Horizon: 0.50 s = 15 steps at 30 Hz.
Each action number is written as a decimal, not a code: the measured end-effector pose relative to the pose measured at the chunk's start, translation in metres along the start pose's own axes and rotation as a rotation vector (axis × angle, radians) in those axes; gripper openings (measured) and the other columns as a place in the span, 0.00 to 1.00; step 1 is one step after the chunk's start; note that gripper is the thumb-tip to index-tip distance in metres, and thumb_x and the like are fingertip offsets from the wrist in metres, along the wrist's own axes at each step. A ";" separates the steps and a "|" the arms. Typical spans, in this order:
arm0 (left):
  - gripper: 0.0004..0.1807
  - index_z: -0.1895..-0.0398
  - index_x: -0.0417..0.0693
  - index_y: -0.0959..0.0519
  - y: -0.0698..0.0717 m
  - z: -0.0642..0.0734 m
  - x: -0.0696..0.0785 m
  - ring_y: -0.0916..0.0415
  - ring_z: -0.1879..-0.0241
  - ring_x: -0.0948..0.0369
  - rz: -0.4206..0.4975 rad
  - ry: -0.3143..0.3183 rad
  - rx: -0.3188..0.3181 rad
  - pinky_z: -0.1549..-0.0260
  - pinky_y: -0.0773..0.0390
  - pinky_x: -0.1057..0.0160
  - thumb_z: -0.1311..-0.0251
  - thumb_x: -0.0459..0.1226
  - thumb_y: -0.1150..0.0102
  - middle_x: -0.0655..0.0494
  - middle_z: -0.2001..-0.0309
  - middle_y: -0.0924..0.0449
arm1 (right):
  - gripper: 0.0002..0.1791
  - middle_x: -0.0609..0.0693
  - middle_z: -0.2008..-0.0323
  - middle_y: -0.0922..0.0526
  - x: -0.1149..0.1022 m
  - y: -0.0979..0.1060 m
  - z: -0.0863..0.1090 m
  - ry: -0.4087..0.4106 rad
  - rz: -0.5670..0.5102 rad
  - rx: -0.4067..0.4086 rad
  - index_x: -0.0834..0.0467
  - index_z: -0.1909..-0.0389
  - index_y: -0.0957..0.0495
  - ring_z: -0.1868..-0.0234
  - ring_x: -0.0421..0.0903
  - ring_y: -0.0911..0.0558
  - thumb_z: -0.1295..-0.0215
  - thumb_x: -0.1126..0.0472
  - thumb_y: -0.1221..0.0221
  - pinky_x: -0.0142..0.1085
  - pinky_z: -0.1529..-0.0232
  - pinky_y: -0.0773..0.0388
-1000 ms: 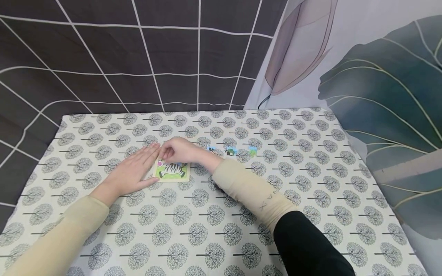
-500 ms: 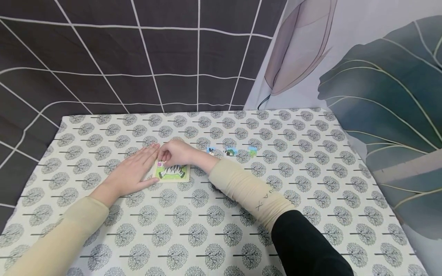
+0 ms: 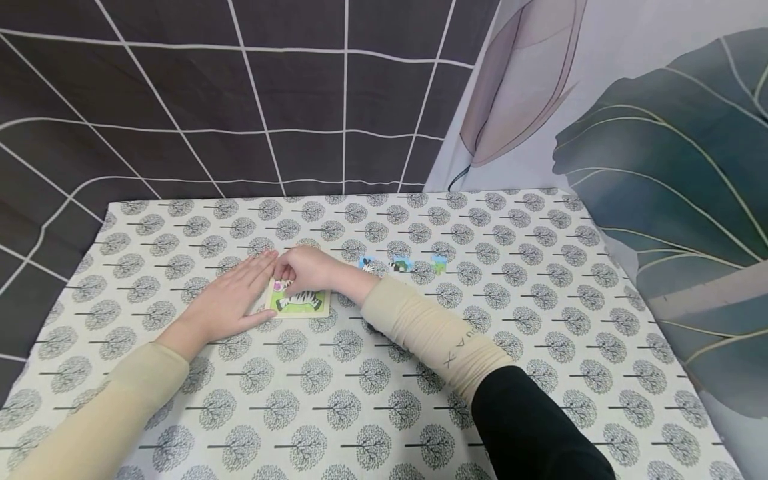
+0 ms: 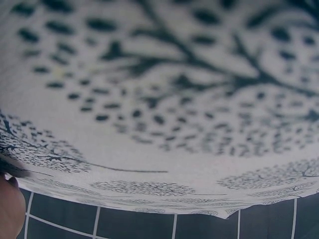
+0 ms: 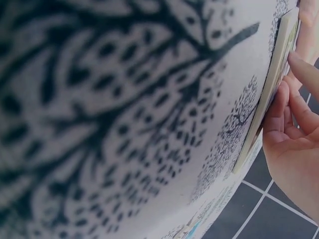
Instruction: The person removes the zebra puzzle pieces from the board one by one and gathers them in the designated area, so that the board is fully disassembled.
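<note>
A small square zebra puzzle board point(image 3: 326, 308) with a pale rim lies flat on the table, left of centre. My left hand point(image 3: 231, 303) lies flat along the board's left side, fingers straight, thumb at its lower left corner. From the right, my right hand point(image 3: 311, 268) reaches over the upper part of the board. Its thumb and fingers are bent and pinch down at a puzzle piece there, mostly hidden beneath them. In the right wrist view the bent fingers point(image 5: 280, 107) touch the board face. Only a bit of the left hand point(image 4: 11, 209) enters the left wrist view.
Three loose puzzle pieces lie in a row right of the board: one with zebra stripes point(image 3: 367, 264), one with dark green point(image 3: 400, 265), one blue and green point(image 3: 439, 265). A tree-print cloth point(image 3: 372, 373) covers the table. Behind hangs a dark grid-patterned curtain point(image 3: 306, 87).
My right hand has shifted slightly down toward me over the board, its fingers still bent. The left hand and the loose pieces have stayed in place.
</note>
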<state>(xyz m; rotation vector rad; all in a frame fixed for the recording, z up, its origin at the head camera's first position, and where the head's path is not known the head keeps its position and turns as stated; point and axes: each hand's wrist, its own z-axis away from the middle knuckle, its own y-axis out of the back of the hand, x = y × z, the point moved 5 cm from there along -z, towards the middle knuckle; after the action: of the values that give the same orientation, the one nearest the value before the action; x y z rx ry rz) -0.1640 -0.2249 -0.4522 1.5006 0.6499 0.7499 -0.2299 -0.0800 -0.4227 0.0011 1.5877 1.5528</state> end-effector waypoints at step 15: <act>0.51 0.16 0.32 0.49 -0.003 0.001 -0.002 0.49 0.16 0.40 0.008 -0.012 0.034 0.15 0.69 0.65 0.26 0.60 0.48 0.36 0.15 0.50 | 0.19 0.51 0.54 0.13 0.002 -0.002 -0.001 -0.010 -0.016 0.005 0.61 0.47 0.16 0.55 0.40 0.19 0.37 0.63 0.26 0.20 0.51 0.23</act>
<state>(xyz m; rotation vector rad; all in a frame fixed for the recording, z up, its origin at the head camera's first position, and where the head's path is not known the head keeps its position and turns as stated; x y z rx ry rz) -0.1643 -0.2266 -0.4548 1.5383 0.6509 0.7392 -0.2306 -0.0807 -0.4256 -0.0009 1.5794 1.5347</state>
